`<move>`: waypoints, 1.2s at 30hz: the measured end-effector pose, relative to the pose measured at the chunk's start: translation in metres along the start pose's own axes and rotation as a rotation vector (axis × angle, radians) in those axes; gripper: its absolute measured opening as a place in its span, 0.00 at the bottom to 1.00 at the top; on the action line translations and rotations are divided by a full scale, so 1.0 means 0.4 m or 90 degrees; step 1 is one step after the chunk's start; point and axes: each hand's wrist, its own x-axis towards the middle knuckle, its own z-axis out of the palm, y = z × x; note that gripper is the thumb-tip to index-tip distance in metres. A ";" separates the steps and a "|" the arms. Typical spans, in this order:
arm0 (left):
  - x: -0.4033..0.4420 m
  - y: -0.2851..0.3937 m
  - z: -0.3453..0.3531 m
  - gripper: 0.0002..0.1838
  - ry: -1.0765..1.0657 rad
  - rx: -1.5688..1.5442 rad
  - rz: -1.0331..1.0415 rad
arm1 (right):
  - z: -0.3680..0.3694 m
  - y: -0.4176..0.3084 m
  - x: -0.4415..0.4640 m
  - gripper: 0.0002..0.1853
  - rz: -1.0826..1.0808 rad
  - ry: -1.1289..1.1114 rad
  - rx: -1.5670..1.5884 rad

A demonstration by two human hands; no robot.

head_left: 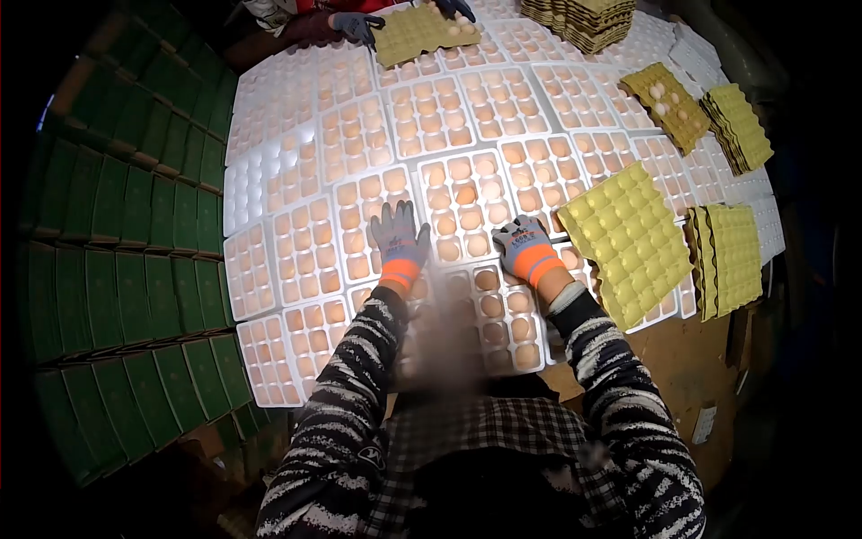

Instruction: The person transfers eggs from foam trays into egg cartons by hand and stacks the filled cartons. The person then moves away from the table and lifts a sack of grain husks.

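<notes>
White plastic trays (416, 164) filled with pale brown eggs (465, 194) cover the table in rows. My left hand (400, 241), in a grey and orange glove, lies with fingers spread over the eggs of one tray, palm down. My right hand (528, 246), gloved alike, rests at the lower right corner of the neighbouring tray with its fingers curled; what they hold, if anything, is hidden. Just right of it, a yellow pulp tray (626, 244) lies tilted on top of the egg trays. A blur covers part of the trays below my hands.
Green boxes (108, 296) are stacked along the left. Pulp trays stand in stacks at the right (729, 260) and the back (579, 20). A pulp tray with several eggs (666, 106) lies back right. Another person's gloved hands (357, 27) hold a pulp tray (422, 36) at the far side.
</notes>
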 end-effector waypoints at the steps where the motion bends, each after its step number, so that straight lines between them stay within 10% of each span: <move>1: 0.003 0.002 -0.005 0.36 -0.013 -0.013 -0.007 | -0.006 0.016 -0.029 0.20 0.006 0.110 0.118; 3: 0.006 0.026 -0.012 0.35 0.077 -0.090 0.038 | -0.008 0.061 -0.133 0.24 0.026 0.364 0.231; 8: 0.065 0.240 -0.052 0.36 0.075 -0.237 0.248 | -0.011 0.155 -0.395 0.48 0.370 0.344 0.099; 10: 0.097 0.320 -0.013 0.35 0.016 -0.156 0.272 | 0.070 0.207 -0.420 0.47 0.378 0.198 0.099; 16: 0.075 0.367 0.015 0.32 -0.021 -0.149 0.269 | 0.083 0.277 -0.475 0.19 0.220 0.458 0.148; 23: 0.078 0.364 0.036 0.31 -0.016 -0.141 0.275 | -0.166 0.389 -0.709 0.20 0.249 0.611 0.134; 27: 0.079 0.366 0.037 0.31 -0.004 -0.120 0.280 | -0.229 0.713 -0.806 0.26 0.641 0.631 0.004; 30: 0.080 0.365 0.045 0.32 -0.008 -0.125 0.270 | -0.143 1.017 -0.807 0.39 0.659 0.741 0.416; 32: 0.075 0.379 0.030 0.33 -0.011 -0.128 0.270 | -0.070 1.055 -0.795 0.47 0.365 0.715 0.435; 34: 0.080 0.375 0.039 0.34 0.002 -0.103 0.287 | -0.072 0.989 -0.821 0.56 0.482 0.269 0.149; 36: 0.080 0.392 0.049 0.34 0.059 -0.128 0.293 | 0.005 0.996 -0.837 0.56 0.452 0.153 0.053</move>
